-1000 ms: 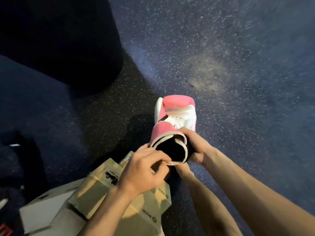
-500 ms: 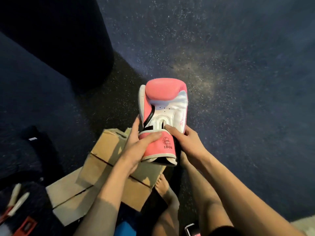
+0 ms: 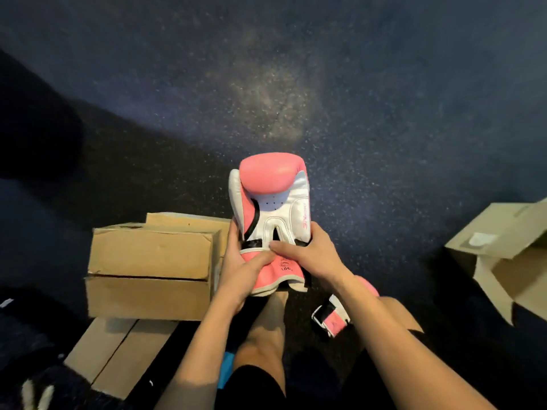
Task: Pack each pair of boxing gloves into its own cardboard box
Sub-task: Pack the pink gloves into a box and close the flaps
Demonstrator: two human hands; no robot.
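Observation:
I hold a pink and white boxing glove (image 3: pixel 272 196) upright in the middle of the view, palm side toward me. My left hand (image 3: pixel 241 270) grips the pink cuff from the left, thumb pressed on it. My right hand (image 3: pixel 307 255) grips the wrist from the right, thumb across the black strap. A second pink glove (image 3: pixel 334 316) lies on the floor under my right forearm, partly hidden. A closed cardboard box (image 3: pixel 151 267) stands just left of my hands. An open empty cardboard box (image 3: pixel 509 261) lies at the right edge.
Another closed cardboard box (image 3: pixel 115 353) lies flat on the dark speckled floor (image 3: pixel 355 84) below the first. My bare leg and foot (image 3: pixel 266 329) are under the glove. A large black object (image 3: pixel 32 137) fills the left side. White items (image 3: pixel 35 395) show at the bottom left.
The glove has been turned from opening toward me to palm side toward me, with both hands shifted onto the cuff. The view swung right, so the second glove and open box appeared.

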